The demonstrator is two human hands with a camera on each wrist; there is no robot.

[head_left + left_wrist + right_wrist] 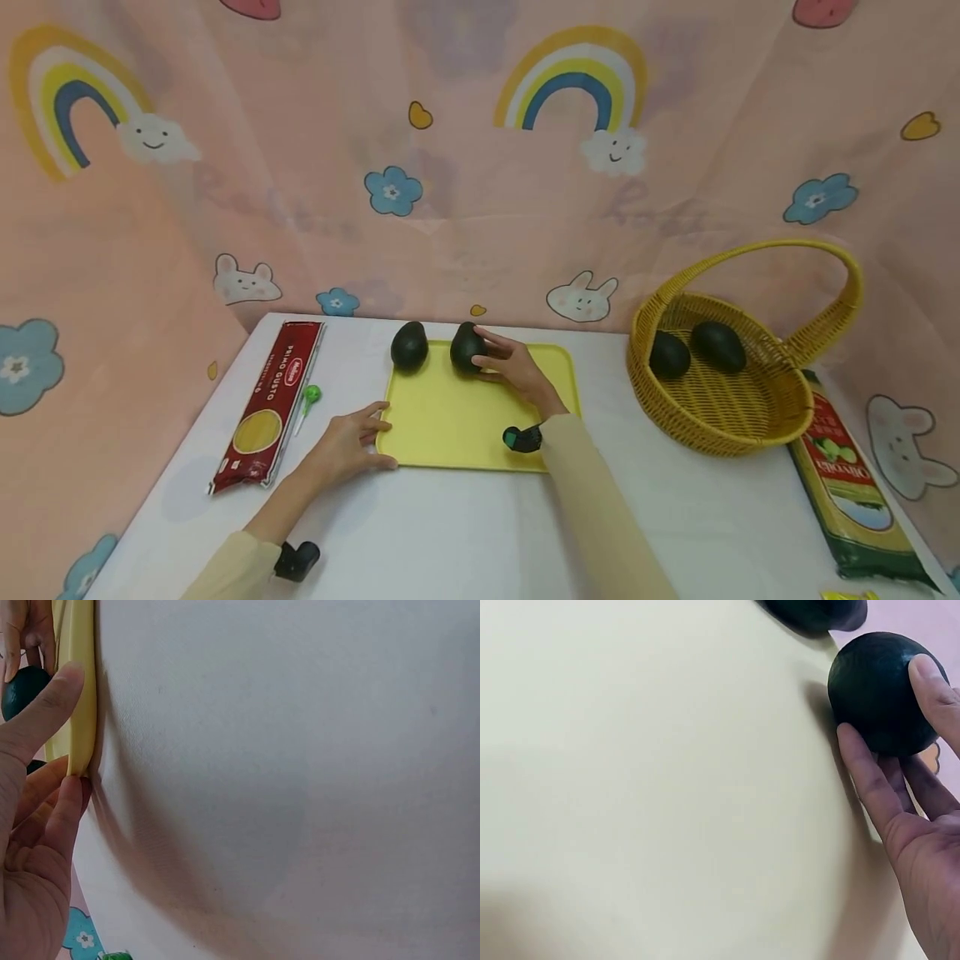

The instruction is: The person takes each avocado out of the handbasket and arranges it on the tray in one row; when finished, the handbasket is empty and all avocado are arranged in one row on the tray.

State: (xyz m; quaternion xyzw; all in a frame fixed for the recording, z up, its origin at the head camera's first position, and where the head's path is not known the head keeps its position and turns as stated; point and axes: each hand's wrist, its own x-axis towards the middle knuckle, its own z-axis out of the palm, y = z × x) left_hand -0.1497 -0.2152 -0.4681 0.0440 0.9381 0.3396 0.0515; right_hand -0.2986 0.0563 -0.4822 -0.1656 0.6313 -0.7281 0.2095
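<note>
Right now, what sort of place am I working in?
Likely a staged tabletop set, not a real kitchen: a pink cartoon backdrop with rainbows and bunnies surrounds a white table holding a yellow tray, a wicker basket and avocados.

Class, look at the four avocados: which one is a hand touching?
The right-hand avocado of the pair at the yellow tray's far edge; the right hand rests on it. Its neighbour and the basket's two are untouched.

Wicker basket [720,425] holding two avocados [669,354]; red pasta packet [266,406]; green lollipop [311,393]; green packet [851,483]; white table [465,533].
</note>
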